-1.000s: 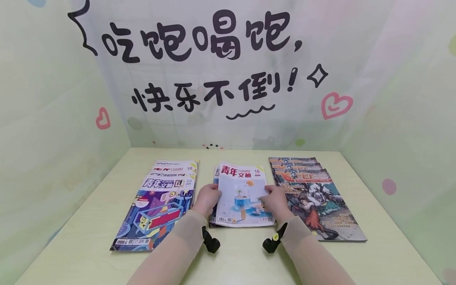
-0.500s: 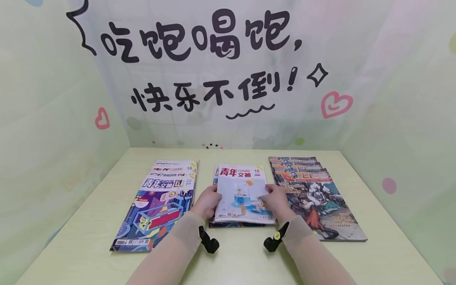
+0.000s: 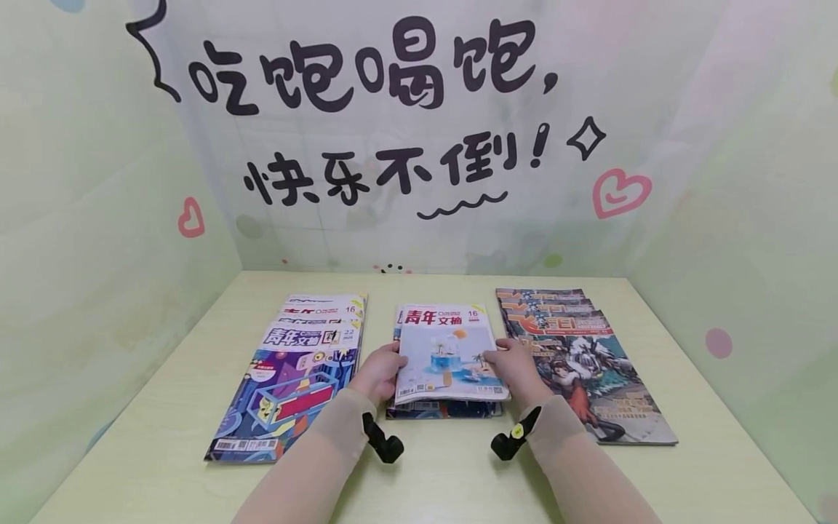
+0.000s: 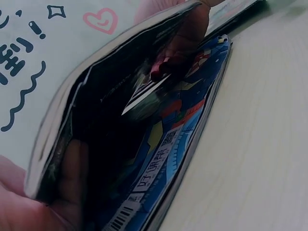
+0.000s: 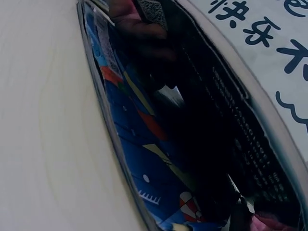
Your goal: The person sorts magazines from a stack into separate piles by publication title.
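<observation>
A magazine with a white and pale blue cover [image 3: 419,364] is held at its two sides in the middle of the table. My left hand [image 3: 381,372] grips its left side and my right hand [image 3: 521,367] its right, thumbs on top and fingers underneath. Its near edge is raised off a dark blue magazine [image 3: 445,410] lying beneath. Both wrist views look into the gap between the two, where the lower magazine's colourful cover [image 4: 161,168] shows. The far edges stay close together in the head view; whether they touch, I cannot tell.
On the left lies a fanned row of several magazines [image 3: 288,400], a purple one in front. To the right is another overlapping row of magazines [image 3: 602,386] with dark covers. Printed cloth walls [image 3: 425,240] enclose the table [image 3: 432,473] at the back and sides.
The held magazine's near edge has risen, uncovering more of the dark blue one below. My right hand has shifted slightly to the right. The side rows of magazines stay put.
</observation>
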Tool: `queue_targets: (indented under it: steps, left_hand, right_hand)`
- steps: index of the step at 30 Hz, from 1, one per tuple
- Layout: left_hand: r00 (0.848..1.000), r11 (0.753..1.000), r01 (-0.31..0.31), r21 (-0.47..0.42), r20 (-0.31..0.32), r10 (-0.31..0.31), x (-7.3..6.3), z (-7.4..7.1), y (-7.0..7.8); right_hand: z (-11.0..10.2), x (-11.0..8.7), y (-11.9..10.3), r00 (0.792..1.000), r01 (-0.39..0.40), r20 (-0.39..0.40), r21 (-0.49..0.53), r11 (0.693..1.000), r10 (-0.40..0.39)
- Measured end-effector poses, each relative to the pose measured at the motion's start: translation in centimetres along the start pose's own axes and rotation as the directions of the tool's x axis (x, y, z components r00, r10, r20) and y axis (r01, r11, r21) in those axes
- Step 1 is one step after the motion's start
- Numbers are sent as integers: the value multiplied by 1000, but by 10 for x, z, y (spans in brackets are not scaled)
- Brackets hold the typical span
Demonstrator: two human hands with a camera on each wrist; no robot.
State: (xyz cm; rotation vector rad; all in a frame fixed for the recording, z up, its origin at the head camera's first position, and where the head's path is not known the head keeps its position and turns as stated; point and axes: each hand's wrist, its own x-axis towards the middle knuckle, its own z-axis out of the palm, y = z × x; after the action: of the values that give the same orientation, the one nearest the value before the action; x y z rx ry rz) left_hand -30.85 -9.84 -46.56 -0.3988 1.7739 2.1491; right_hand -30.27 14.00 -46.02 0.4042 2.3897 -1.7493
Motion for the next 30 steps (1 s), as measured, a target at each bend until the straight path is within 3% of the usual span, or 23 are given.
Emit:
queue_targets:
  steps: [5,9,19,25,30]
  left_hand:
    - [1000,999,-17,52,4,16,-3,-1,0]
    - [999,986,-53,160,9,52,-6,-1,1]
    - [995,902,-76,425,-29,98,-11,-5,7]
    - [995,874,-69,482,-27,93,-13,-8,7]
    - [997,873,-50,486,-29,73,-12,-9,8]
  right_hand:
    - [0,-1,2,999,-15,36,57,998,13]
    - [1,-1,6,999,12,43,85,996,-16]
    - [1,1,8,998,3,67,117,993,-10]
    - [-1,0,6,999,-18,52,118,993,12]
    - [-3,0,7,998,-29,50,115,993,23]
